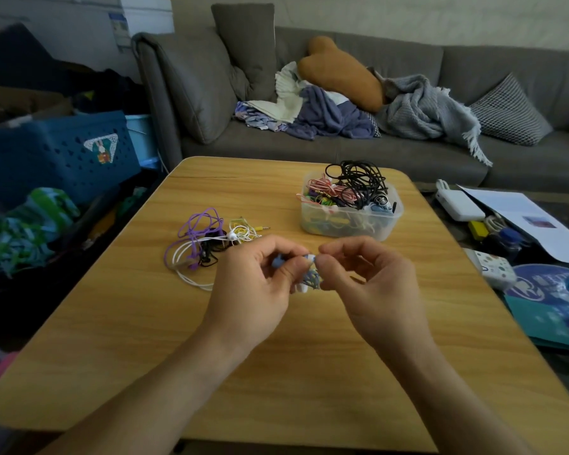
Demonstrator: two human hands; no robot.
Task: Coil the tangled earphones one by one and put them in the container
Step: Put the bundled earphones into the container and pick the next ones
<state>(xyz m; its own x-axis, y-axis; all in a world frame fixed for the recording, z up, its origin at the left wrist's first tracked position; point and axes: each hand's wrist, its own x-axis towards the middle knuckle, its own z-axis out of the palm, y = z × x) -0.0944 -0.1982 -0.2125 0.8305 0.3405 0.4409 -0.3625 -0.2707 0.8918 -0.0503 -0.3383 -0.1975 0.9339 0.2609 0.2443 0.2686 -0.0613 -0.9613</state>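
From the head camera, you are looking down at a wooden surface (pixel 276 349) with both your forearms reaching in from the bottom edge. Your left hand (pixel 253 284) and right hand (pixel 372 284) meet above the middle of the surface, close together. Between them you hold a small blue and white earphone bundle (pixel 311 278), partly hidden by your fingers. Your left grip is clamped on it, thumb and curled fingers pinching a blue end. Your right grip is likewise clamped on it, thumb and forefinger pinching a white part at the top.

Just beyond your left hand lies a tangled pile of earphones (pixel 207 244) on the surface: purple, white, black and yellow cords knotted together.

Farther back and to the right stands a clear plastic container (pixel 350 213), heaped with cords. Black cable loops rise above its rim, beside pink-and-white and green ones.

Behind the surface is a grey sofa (pixel 342 149) with blankets and cushions. A blue crate (pixel 56 152) sits at the left.
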